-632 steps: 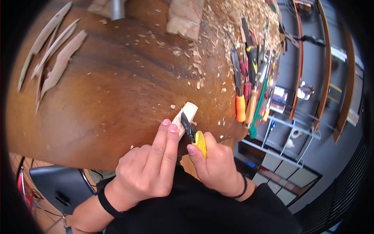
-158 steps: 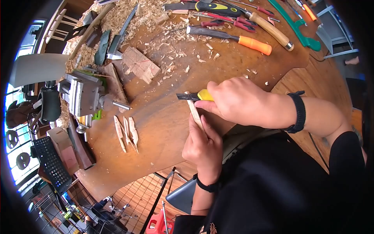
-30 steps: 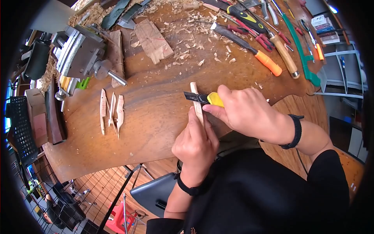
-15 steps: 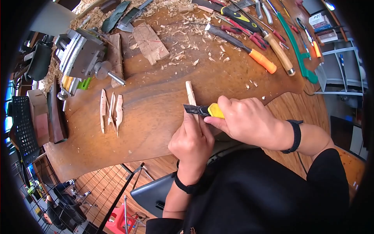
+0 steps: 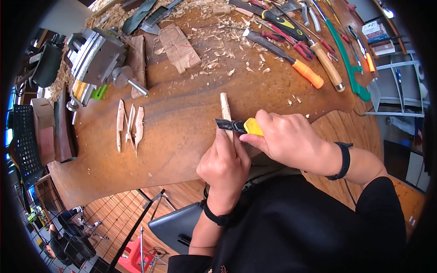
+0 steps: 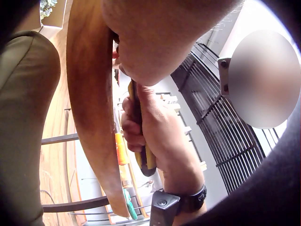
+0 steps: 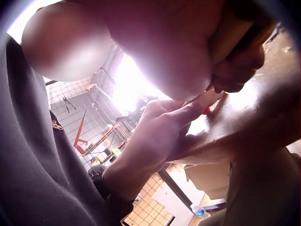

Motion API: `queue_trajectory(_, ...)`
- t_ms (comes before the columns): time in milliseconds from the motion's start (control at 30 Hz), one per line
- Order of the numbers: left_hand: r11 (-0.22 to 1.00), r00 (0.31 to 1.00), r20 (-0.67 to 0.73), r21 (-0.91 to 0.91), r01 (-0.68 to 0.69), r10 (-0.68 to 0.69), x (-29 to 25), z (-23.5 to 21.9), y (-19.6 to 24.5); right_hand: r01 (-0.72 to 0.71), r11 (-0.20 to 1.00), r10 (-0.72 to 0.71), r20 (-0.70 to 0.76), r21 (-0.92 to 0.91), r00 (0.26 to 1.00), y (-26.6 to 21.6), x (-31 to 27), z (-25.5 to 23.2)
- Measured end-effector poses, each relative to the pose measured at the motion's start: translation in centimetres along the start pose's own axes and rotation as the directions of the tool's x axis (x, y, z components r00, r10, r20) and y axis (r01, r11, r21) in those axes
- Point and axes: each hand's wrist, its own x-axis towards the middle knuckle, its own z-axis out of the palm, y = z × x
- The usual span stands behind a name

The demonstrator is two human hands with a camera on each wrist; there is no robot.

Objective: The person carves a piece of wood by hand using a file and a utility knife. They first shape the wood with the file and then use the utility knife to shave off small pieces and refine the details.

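Note:
In the head view my left hand grips the near end of a slim, pale wooden stick, which points away over the table. My right hand holds a yellow-and-black utility knife. Its dark blade lies crosswise over the stick, close to the left fingertips. From the left wrist view, the right fingers wrap the knife's handle, whose butt sticks out below the fist. The right wrist view has the left hand pinching the stick, partly hidden behind the right hand.
Several thin carved wooden pieces lie left on the table. A metal vise and a flat wood block stand farther back. Shavings cover the far side. An orange-handled chisel and a green saw lie at right.
Earlier, the left fingers pressed a wider wood piece against the table; now the left hand grips a slim stick. Over the last second the blade moved along the stick toward the left hand.

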Motion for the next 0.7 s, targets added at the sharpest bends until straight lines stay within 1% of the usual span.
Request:
queue_trajectory(33,1.0,1.0,0.01,0.006,-0.02,0.02,0.1,-0.1,0.0,-0.016,1.0,0.016,-0.005,0.008,1.0,-0.1,-0.1,-0.1)
queue_trajectory(67,1.0,1.0,0.005,0.006,-0.012,0.012,0.2,-0.2,0.0,-0.01,1.0,0.01,0.001,0.004,1.0,-0.2,-0.2,-0.4)
queue_trajectory(133,1.0,0.999,0.053,0.001,0.005,-0.005,0.2,-0.4,0.0,-0.067,0.998,0.068,0.049,-0.011,0.997,-0.4,-0.4,-0.9)
queue_trajectory(167,1.0,0.999,0.052,-0.001,0.01,-0.01,0.2,-0.3,0.0,-0.064,0.998,0.065,0.053,-0.014,0.996,-0.4,-0.1,-0.8)
queue_trajectory(233,0.998,0.998,0.04,0.01,-0.054,0.053,0.1,-0.1,-0.1,-0.093,0.995,0.092,-0.046,-0.034,0.995,-0.4,0.6,-0.2)
queue_trajectory(300,0.997,0.997,0.03,-0.008,-0.072,0.072,-0.6,0.0,0.2,-0.126,0.989,0.117,-0.111,-0.076,0.987,1.5,3.2,0.6)
queue_trajectory(333,0.995,0.996,0.019,-0.025,-0.092,0.092,-0.6,0.1,0.2,-0.069,0.988,0.061,-0.066,-0.137,0.996,1.7,3.5,0.3)
queue_trajectory(367,0.996,0.996,0.01,-0.03,-0.09,0.09,-0.3,0.3,0.2,-0.066,0.987,0.056,-0.067,-0.146,0.996,2.0,3.5,0.1)
queue_trajectory(433,0.998,0.998,-0.007,0.002,-0.058,0.058,-0.3,0.2,0.4,-0.088,0.994,0.086,-0.032,-0.058,0.996,2.4,2.9,0.0)
queue_trajectory(467,0.999,0.999,-0.014,-0.005,-0.049,0.049,-0.2,0.3,0.4,-0.082,0.994,0.08,-0.026,-0.068,0.996,2.6,2.7,-0.1)
queue_trajectory(533,0.999,0.999,-0.008,-0.026,-0.044,0.044,-0.2,0.1,0.4,-0.096,0.995,0.094,-0.063,-0.039,0.994,2.7,1.5,-0.2)
queue_trajectory(567,0.999,0.999,-0.002,-0.033,-0.035,0.035,-0.2,0.0,0.6,-0.1,0.994,0.098,-0.051,-0.042,0.994,2.4,1.1,-0.3)
queue_trajectory(633,0.999,0.999,0.032,-0.043,0.031,-0.029,-0.2,-0.1,0.8,-0.053,0.997,0.054,-0.014,0.062,0.998,2.0,0.6,-1.1)
queue_trajectory(667,0.998,0.999,0.032,-0.044,0.033,-0.032,-0.2,0.0,0.8,-0.052,0.997,0.053,-0.012,0.061,0.999,1.9,0.5,-1.0)
queue_trajectory(700,0.998,0.999,0.018,-0.058,0.028,-0.027,-0.2,0.1,0.7,-0.022,0.998,0.021,0.007,0.055,1.0,1.8,0.5,-0.8)
